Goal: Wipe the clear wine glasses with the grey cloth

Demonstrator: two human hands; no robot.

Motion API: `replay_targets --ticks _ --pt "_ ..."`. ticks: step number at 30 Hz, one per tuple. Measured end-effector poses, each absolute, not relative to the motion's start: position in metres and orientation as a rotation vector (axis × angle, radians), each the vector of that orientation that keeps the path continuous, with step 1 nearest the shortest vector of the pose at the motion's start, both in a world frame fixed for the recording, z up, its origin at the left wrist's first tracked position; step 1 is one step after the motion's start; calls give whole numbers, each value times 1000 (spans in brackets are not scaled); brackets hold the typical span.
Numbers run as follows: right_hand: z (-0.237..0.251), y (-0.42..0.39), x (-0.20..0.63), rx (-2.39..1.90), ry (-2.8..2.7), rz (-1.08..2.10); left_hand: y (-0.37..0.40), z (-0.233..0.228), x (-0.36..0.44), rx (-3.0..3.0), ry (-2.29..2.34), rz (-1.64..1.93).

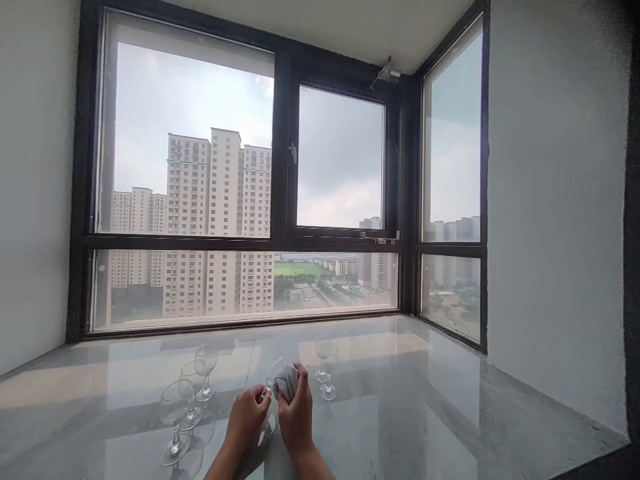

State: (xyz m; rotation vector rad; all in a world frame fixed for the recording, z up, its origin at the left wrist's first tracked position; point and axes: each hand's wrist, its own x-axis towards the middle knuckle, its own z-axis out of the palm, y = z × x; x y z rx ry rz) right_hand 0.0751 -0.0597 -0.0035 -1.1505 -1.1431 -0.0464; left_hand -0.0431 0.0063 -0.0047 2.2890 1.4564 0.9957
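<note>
My left hand (249,413) grips a clear wine glass (271,388) that lies tilted between both hands. My right hand (297,417) presses a grey cloth (287,381) into the glass's bowl. Three more wine glasses (187,393) stand upright in a row to the left of my hands. Two wine glasses (325,370) stand just right of and behind my right hand.
The glasses stand on a glossy marble sill (425,407) that reflects the light. A dark-framed bay window (280,193) runs along the back, with a side pane (453,187) at the right. White walls (550,200) close in both sides.
</note>
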Motion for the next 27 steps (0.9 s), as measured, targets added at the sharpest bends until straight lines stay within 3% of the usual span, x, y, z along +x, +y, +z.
replay_targets --ticks 10,27 --pt "9 -33 96 -1072 -1204 -138 12 -11 -42 2247 1468 1073" --pt "7 -17 96 -1125 -1076 148 23 -10 -39 1962 1389 1286"
